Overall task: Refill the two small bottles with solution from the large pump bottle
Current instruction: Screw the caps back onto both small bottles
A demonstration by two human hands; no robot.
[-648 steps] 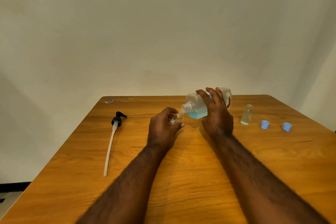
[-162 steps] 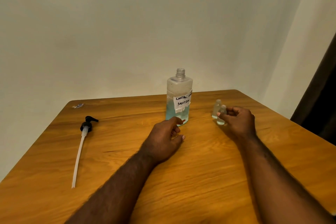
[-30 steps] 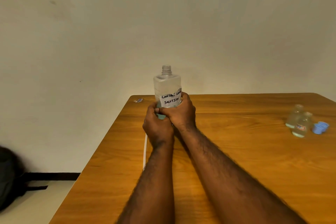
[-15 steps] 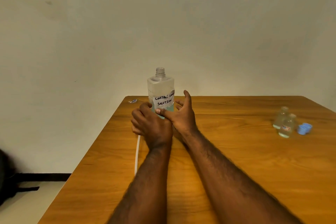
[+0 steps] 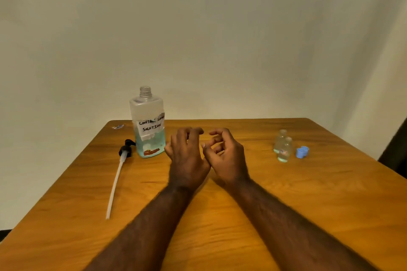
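Head view, hands: left hand (image 5: pixel 187 157) and right hand (image 5: pixel 225 158) close together, fingers loosely curled, holding nothing.
Large bottle (image 5: pixel 149 125): upright, uncapped, just left of the left hand; pump (image 5: pixel 126 151) beside it.
Small bottles (image 5: pixel 284 149): well right of the right hand, caps (image 5: pixel 302 152) off.
Risk: I think a reaching hand could tip the open bottles and spill solution.

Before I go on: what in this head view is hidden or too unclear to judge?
- Rear small bottle: head view, lower part hidden by the front small bottle; fill level unclear.
- Blue caps: head view, they overlap, one partly hidden.
- Large bottle label: head view, second word runs round the side, unreadable.
- Sticker at the far left: head view, too small to read.
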